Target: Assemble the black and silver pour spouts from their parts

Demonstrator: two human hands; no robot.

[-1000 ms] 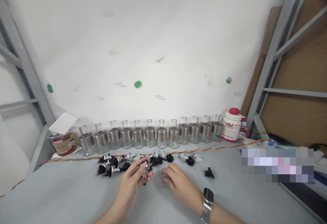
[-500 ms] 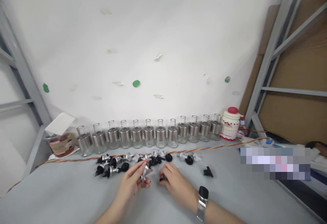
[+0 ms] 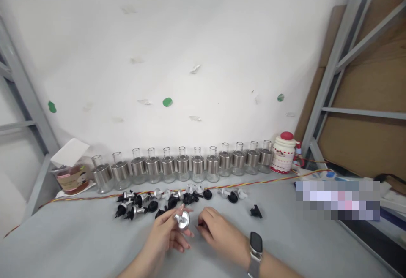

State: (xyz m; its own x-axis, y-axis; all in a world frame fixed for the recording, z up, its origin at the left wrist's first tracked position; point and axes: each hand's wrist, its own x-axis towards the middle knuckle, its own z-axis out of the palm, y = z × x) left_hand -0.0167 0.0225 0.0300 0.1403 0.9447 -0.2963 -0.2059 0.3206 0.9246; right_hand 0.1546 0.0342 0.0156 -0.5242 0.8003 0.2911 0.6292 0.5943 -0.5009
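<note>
My left hand (image 3: 163,232) pinches a silver bottle pourer top (image 3: 183,220), its round disc turned towards me. Close by on the right, my right hand (image 3: 220,232) is curled with thumb and fingertips together. Only a dark bit of a small black part shows between its fingers; the rest is hidden. Behind the hands lie several loose pourer pieces: silver spouts with black stoppers (image 3: 135,213), a black stopper (image 3: 207,194) and a silver spout (image 3: 241,193). Apart to the right is another black stopper (image 3: 256,211).
Several glass bottles (image 3: 197,164) with metal sleeves stand in a row against the white wall. A white and red jar (image 3: 282,155) ends the row at right; a labelled tub (image 3: 72,179) is at left. A twisted red-yellow wire (image 3: 253,182) crosses the grey table (image 3: 79,235).
My left hand has turned the silver pourer top so that its disc faces me, and its lower fingers have moved down. My right hand stays curled and has shifted only slightly.
</note>
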